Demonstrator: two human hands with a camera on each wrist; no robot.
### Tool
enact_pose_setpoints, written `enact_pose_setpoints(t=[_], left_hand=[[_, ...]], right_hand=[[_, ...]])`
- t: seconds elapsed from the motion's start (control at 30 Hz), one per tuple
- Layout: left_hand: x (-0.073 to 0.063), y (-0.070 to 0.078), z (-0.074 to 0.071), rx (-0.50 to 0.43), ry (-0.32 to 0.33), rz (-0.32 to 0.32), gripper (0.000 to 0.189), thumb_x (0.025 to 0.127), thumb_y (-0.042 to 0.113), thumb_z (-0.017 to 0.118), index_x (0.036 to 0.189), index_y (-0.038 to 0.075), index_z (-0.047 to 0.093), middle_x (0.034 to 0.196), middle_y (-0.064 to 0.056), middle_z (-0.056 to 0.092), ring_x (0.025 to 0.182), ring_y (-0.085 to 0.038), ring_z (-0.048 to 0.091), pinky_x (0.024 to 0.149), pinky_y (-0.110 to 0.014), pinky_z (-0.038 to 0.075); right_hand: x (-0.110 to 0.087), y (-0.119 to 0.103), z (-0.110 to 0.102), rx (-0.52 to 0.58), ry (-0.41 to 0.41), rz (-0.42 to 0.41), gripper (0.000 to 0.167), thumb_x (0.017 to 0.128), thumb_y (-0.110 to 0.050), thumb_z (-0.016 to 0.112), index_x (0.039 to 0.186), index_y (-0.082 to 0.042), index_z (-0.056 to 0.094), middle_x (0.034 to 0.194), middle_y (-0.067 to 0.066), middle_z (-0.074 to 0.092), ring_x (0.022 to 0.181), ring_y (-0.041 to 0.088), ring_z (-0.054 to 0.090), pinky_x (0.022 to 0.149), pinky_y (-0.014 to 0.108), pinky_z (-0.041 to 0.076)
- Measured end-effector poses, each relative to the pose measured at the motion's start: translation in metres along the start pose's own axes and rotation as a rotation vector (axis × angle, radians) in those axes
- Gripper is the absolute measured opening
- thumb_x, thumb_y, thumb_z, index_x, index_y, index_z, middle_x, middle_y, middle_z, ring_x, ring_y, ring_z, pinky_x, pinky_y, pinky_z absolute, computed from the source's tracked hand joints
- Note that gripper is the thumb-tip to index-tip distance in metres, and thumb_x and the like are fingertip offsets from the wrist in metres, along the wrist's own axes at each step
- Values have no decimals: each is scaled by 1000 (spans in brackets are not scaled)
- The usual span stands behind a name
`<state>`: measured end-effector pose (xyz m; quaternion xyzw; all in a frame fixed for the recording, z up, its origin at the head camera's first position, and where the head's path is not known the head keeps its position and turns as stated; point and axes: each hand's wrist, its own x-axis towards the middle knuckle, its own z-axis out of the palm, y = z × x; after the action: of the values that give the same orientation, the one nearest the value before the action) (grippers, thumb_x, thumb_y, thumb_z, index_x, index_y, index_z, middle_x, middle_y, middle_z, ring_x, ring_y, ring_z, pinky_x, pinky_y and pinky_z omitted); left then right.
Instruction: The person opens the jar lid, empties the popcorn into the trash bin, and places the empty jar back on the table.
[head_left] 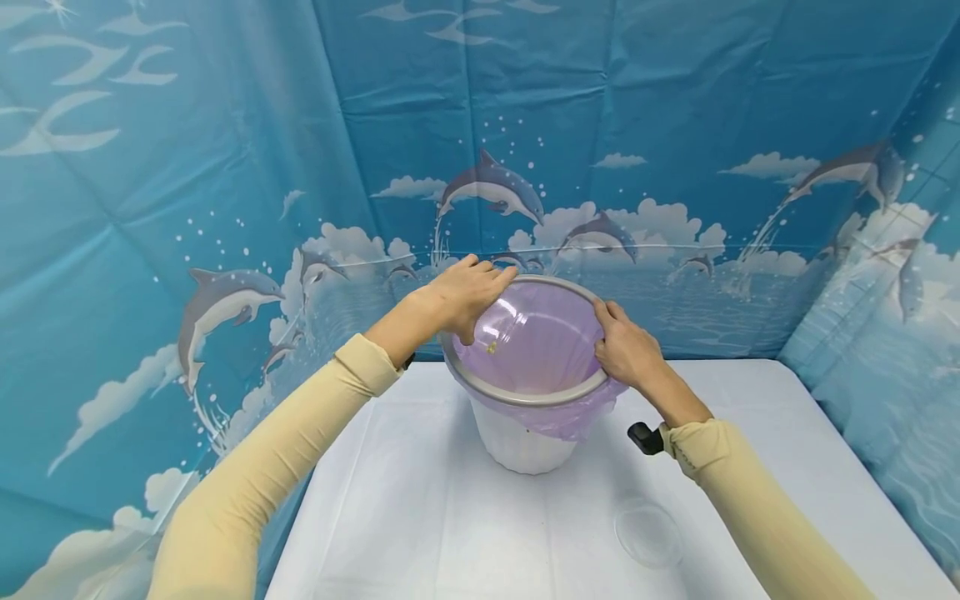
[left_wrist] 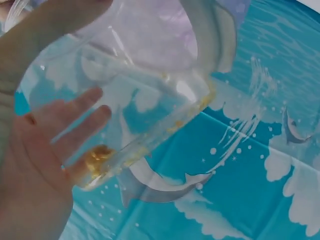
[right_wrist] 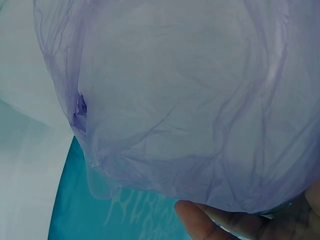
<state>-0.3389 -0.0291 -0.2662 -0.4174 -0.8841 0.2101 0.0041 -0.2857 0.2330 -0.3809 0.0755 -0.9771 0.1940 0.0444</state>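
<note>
A clear plastic container [left_wrist: 150,115] with yellow bits along its bottom edge is tipped over the trash bin [head_left: 521,446]. My left hand [head_left: 465,298] grips it, the thumb on one side and the fingers spread behind its see-through wall. The white bin has a grey rim ring [head_left: 547,398] and a purple trash bag [head_left: 573,418] folded out over the rim. At the right side of the rim, my right hand [head_left: 628,346] holds the bin, fingers over the bag's edge. In the right wrist view the bag [right_wrist: 165,110] covers the bin wall and the fingertips [right_wrist: 192,217] show below it.
On the white-covered table [head_left: 405,517], a clear round lid [head_left: 648,533] lies to the right in front of the bin. A blue curtain [head_left: 300,183] printed with dolphins hangs close behind the table and along its sides.
</note>
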Motion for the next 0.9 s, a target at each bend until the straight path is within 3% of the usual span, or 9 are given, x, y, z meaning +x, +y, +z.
enact_pose_setpoints(t=[0.17, 0.33, 0.5, 0.63, 0.77, 0.9], left_hand=[[-5, -15, 0, -209, 9, -4, 98, 70, 44, 95, 146, 13, 42, 146, -9, 58, 136, -31, 52, 115, -47, 38], [-12, -34, 0, -589, 18, 50, 98, 70, 38, 95, 150, 13, 45, 152, -9, 53, 139, -28, 50, 116, -48, 42], [-22, -46, -1, -921, 37, 130, 101, 76, 35, 91, 159, 15, 37, 162, -4, 43, 151, -23, 41, 119, -47, 43], [-29, -49, -1, -1136, 86, 287, 101, 78, 24, 91, 161, 15, 34, 164, -3, 41, 153, -20, 38, 121, -48, 41], [-34, -50, 1, -1243, 122, 450, 103, 76, 18, 93, 160, 8, 34, 161, -10, 45, 152, -21, 39, 122, -47, 38], [-36, -50, 4, -1307, 150, 533, 104, 75, 11, 93, 159, 5, 33, 162, -12, 42, 153, -22, 36, 123, -51, 37]], right_hand=[[2, -2, 2, 8, -3, -4, 69, 96, -6, 36, 163, 1, 21, 164, 28, 27, 127, 57, 54, 78, 60, 54], [3, -4, 2, 8, 1, -19, 69, 96, -6, 35, 163, 1, 21, 163, 28, 28, 121, 54, 58, 69, 52, 52], [4, -5, 0, 8, -6, -11, 70, 96, -7, 35, 164, 0, 19, 164, 28, 27, 126, 56, 55, 75, 58, 54], [3, -3, 0, 12, -9, -1, 71, 95, -6, 36, 164, -1, 19, 164, 27, 27, 127, 58, 53, 80, 63, 53], [3, 0, 0, 14, -9, 5, 71, 95, -6, 37, 164, -1, 19, 164, 28, 27, 127, 59, 52, 81, 65, 53], [2, 2, 1, 21, -7, 9, 71, 95, -7, 37, 164, -1, 19, 164, 28, 27, 126, 59, 53, 81, 64, 53]])
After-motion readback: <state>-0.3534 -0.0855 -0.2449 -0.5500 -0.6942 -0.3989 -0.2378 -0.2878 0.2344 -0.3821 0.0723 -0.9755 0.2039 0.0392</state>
